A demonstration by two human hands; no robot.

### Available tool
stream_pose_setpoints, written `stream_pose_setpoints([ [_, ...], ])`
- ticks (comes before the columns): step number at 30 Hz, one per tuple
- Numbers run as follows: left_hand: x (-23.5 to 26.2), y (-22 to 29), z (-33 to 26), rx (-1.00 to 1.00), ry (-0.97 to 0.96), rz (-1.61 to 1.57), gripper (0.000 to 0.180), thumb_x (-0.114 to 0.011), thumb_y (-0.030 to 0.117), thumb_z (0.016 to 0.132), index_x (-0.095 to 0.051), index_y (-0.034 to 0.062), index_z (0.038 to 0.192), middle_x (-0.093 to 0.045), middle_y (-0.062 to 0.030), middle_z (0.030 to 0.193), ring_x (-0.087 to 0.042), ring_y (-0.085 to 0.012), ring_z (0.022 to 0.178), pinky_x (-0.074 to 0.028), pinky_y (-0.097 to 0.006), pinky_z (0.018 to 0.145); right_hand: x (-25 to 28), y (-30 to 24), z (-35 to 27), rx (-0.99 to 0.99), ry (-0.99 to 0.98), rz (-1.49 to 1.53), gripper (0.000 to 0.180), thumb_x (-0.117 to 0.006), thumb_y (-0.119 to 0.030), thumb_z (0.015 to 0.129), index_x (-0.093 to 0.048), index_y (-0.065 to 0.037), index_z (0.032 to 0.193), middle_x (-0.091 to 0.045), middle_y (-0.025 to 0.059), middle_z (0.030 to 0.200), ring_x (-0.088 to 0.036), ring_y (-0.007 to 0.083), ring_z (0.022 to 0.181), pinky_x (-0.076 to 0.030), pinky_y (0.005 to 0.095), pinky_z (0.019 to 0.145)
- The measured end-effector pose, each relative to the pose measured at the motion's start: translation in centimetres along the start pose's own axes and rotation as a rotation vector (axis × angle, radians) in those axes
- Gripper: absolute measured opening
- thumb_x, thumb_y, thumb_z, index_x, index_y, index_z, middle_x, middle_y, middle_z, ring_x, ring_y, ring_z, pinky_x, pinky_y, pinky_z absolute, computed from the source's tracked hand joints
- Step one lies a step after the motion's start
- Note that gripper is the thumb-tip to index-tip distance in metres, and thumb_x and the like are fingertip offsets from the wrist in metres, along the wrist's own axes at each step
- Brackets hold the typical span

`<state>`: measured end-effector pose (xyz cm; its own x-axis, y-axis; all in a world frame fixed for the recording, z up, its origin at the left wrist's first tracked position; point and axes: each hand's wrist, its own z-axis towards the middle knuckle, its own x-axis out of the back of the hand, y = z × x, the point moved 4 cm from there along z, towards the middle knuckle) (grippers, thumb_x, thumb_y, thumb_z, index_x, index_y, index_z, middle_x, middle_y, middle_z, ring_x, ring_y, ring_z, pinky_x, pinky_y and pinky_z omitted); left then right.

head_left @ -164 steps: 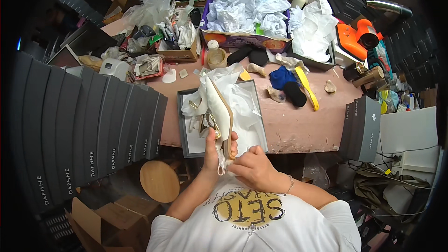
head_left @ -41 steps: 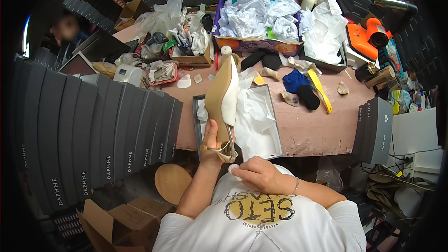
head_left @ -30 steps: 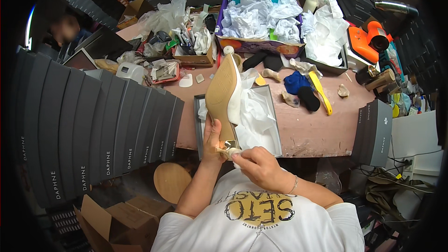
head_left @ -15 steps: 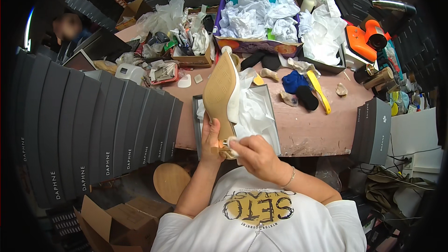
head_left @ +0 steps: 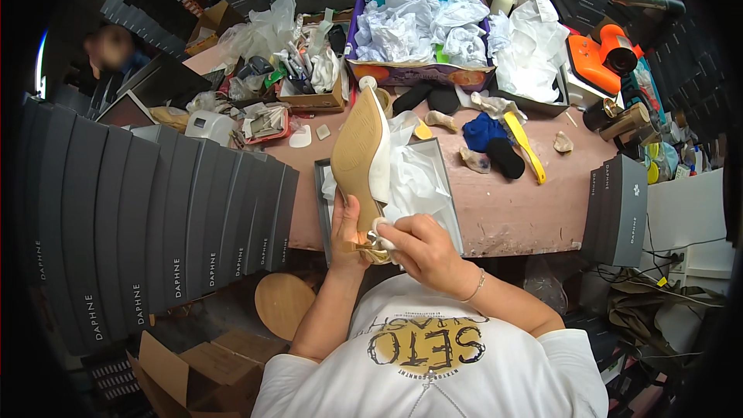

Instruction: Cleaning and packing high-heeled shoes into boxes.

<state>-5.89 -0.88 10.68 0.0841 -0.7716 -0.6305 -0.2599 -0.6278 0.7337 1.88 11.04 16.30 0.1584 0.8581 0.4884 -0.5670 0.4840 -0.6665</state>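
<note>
My left hand [head_left: 347, 229] grips a white high-heeled shoe [head_left: 362, 156] near its heel end, sole turned up and toe pointing away from me. Its tan sole faces left. My right hand [head_left: 422, 244] pinches a small white cloth against the gold heel [head_left: 367, 245] of the shoe. Both hands are over the near end of an open grey shoe box [head_left: 447, 209] lined with white tissue paper [head_left: 414, 178].
A pink worktable [head_left: 511, 209] carries a yellow shoehorn [head_left: 524, 145], blue and black cloths, shoe inserts and trays of tools. A box of crumpled white paper [head_left: 422, 31] stands at the back. Stacked grey shoe boxes [head_left: 139, 232] line the left, more at right [head_left: 619, 209]. Round stool [head_left: 285, 303] below.
The shoe was turned from lying low over the box to sole-up and held higher. My right hand moved up to the heel and now rubs it with the cloth.
</note>
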Motion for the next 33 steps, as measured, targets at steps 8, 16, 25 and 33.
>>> stream_pose_setpoints([
  [8, 1.9, -0.5, 0.7, 0.344, -0.224, -0.390, 0.053, -0.048, 0.045, 0.096, -0.050, -0.0028, 0.118, -0.058, -0.0108, 0.100, -0.042, -0.0095, 0.055, -0.036, -0.021, 0.042, 1.5, -0.6, -2.6, -0.111, -0.168, 0.181, 0.045, -0.069, 0.001, 0.071, -0.063, -0.005, 0.115, -0.058, 0.0087, 0.089, -0.058, 0.0230, 0.075, -0.049, 0.0327, 0.067],
  [16, 2.0, -2.0, -0.1, 0.449, -0.302, -0.503, 0.056, -0.047, 0.047, 0.096, -0.052, -0.0046, 0.119, -0.060, -0.0138, 0.100, -0.045, -0.0121, 0.062, -0.038, -0.021, 0.044, 2.1, -0.9, -0.4, -0.039, -0.076, 0.142, 0.049, -0.071, 0.002, 0.068, -0.062, -0.005, 0.116, -0.057, 0.0084, 0.089, -0.057, 0.0215, 0.074, -0.049, 0.0311, 0.064],
  [25, 2.8, -1.5, -0.2, 0.390, -0.276, -0.202, 0.059, -0.052, 0.047, 0.093, -0.048, -0.0013, 0.127, -0.062, -0.0172, 0.100, -0.054, -0.0148, 0.064, -0.045, -0.026, 0.049, 1.6, -0.8, -0.3, 0.055, -0.134, 0.141, 0.052, -0.072, 0.000, 0.063, -0.063, -0.005, 0.114, -0.057, 0.0066, 0.089, -0.055, 0.0215, 0.073, -0.046, 0.0330, 0.065],
  [33, 1.1, -0.1, -0.4, 0.243, -0.124, 0.010, 0.048, -0.051, 0.019, 0.097, -0.033, 0.0081, 0.141, -0.056, -0.0050, 0.121, -0.058, -0.0127, 0.103, -0.051, -0.027, 0.084, -0.1, -2.0, -0.9, 0.097, -0.353, -0.173, 0.039, -0.069, -0.007, 0.070, -0.066, -0.008, 0.109, -0.057, 0.0012, 0.089, -0.053, 0.0159, 0.077, -0.038, 0.0299, 0.066],
])
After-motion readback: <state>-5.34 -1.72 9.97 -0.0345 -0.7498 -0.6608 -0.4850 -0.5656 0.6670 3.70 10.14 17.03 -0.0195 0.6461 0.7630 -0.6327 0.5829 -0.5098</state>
